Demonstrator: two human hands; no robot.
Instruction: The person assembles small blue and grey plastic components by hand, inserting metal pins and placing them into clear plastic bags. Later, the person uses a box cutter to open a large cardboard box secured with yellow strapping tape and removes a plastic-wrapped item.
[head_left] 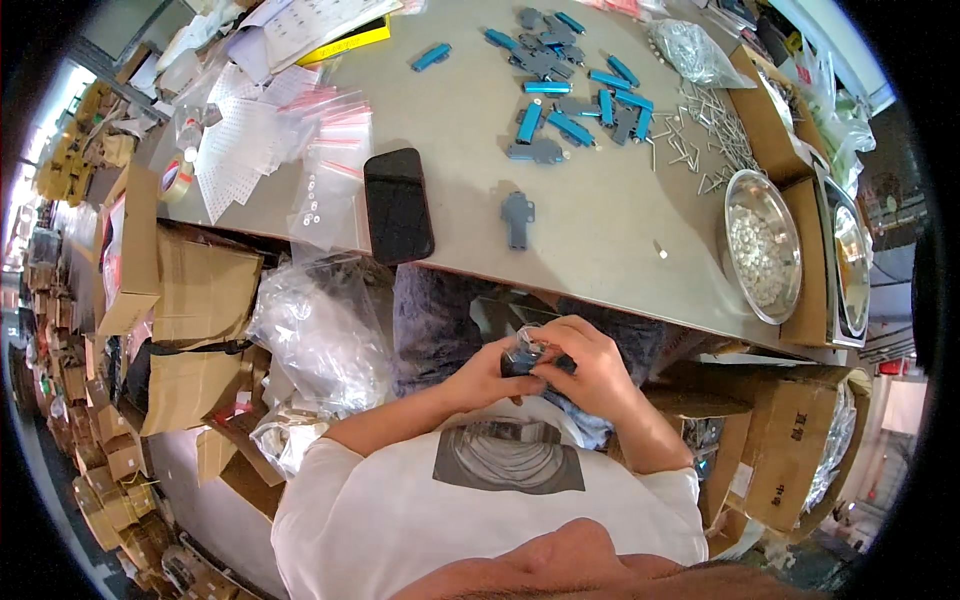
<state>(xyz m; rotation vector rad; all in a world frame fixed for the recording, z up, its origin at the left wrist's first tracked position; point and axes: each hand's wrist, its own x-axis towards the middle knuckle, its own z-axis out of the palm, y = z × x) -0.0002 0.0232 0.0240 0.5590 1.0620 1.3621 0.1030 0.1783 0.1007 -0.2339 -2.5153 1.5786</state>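
Here the left hand (483, 376) has fingers wrapped round a dark piece (517, 358), long axis hidden, as right hand (594, 366) fingers pinch a black bit (566, 364) just rightward.

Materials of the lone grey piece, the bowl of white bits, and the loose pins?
Grey piece: probably plastic, matte; even colour, moulded-looking outline.
Bowl: likely metal, polished; bright reflections on its wall.
Loose pins: likely metal; thin, silvery and shiny, exact alloy or plating unclear.
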